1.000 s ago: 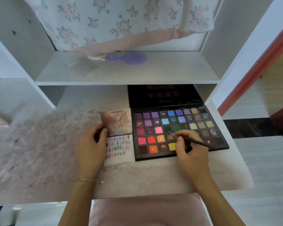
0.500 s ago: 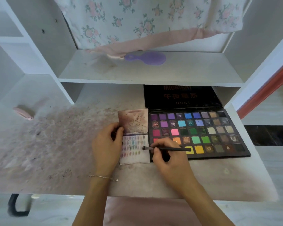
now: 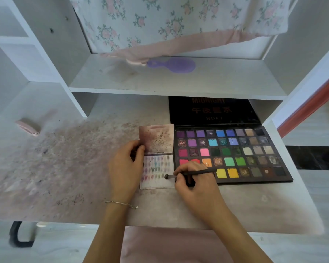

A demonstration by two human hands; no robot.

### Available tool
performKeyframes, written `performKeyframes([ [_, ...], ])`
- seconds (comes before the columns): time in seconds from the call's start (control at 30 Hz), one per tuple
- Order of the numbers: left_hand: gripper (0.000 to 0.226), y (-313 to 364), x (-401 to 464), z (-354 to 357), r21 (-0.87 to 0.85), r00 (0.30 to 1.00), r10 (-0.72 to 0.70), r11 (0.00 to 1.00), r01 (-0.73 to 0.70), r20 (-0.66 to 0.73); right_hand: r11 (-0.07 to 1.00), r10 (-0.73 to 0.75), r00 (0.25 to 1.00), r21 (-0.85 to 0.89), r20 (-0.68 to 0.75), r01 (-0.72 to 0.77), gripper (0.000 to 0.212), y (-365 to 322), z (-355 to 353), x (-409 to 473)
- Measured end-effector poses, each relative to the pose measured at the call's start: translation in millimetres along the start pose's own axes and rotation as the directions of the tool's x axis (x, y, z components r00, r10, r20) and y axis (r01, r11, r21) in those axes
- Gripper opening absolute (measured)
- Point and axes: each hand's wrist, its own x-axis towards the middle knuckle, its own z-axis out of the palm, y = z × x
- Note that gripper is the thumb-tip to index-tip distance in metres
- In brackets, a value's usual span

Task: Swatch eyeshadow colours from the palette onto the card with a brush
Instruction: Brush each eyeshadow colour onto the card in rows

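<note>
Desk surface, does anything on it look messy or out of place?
Yes. The desk left of the card is smeared with pinkish powder and dark specks, like eyeshadow fallout. Several pans in the palette look cracked or worn through.

Head view, downward (close, wide)

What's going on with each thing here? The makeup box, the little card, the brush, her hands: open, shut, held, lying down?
palette: open, lid back, flat on the desk.
card: unfolded, lower half covered in colour swatches.
brush: held level, tip on the card.
left hand: pinches the card's left edge.
right hand: grips the brush.
purple hairbrush: lying flat on the shelf.
pink object: lying on the desk, far left.
</note>
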Motion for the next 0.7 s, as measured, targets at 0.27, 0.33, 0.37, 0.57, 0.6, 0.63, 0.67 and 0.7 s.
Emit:
performKeyframes([
  [0.27,0.021,0.7,-0.1,0.5,-0.002,1.000,-0.006,1.000,0.006,0.001,1.000,0.004,1.000,-0.007,0.000,-0.004,0.016,-0.8,0.0,0.3],
  [0.33,0.022,0.6,0.3,0.6,0.002,1.000,-0.006,1.000,0.006,0.002,1.000,0.007,1.000,-0.006,-0.007,-0.007,0.012,-0.6,-0.1,0.4],
  [0.37,0.022,0.5,0.5,0.6,0.004,1.000,-0.005,1.000,0.005,0.002,1.000,0.007,1.000,-0.003,-0.008,-0.007,0.011,-0.5,-0.3,0.2],
  [0.57,0.023,0.1,0.1,0.1,0.005,1.000,0.001,1.000,-0.001,0.002,1.000,0.009,1.000,0.003,-0.007,-0.009,0.019,-0.5,0.7,0.9],
  [0.6,0.023,-0.2,-0.1,0.1,0.007,1.000,0.000,1.000,0.000,0.002,1.000,0.009,1.000,-0.001,-0.005,-0.009,0.019,-0.2,1.0,1.0],
  [0.63,0.023,-0.4,0.0,0.2,0.009,1.000,-0.001,1.000,0.001,0.003,1.000,0.007,1.000,-0.004,-0.001,-0.007,0.020,0.3,1.2,0.9],
  [0.67,0.023,-0.5,-0.1,0.1,0.008,1.000,-0.002,1.000,0.002,0.003,1.000,0.005,1.000,-0.002,0.006,-0.005,0.022,0.6,1.1,0.8],
  [0.7,0.023,-0.5,0.1,0.0,0.006,1.000,-0.004,1.000,0.004,0.003,1.000,0.006,1.000,0.012,0.010,-0.006,0.024,0.7,0.6,0.5],
])
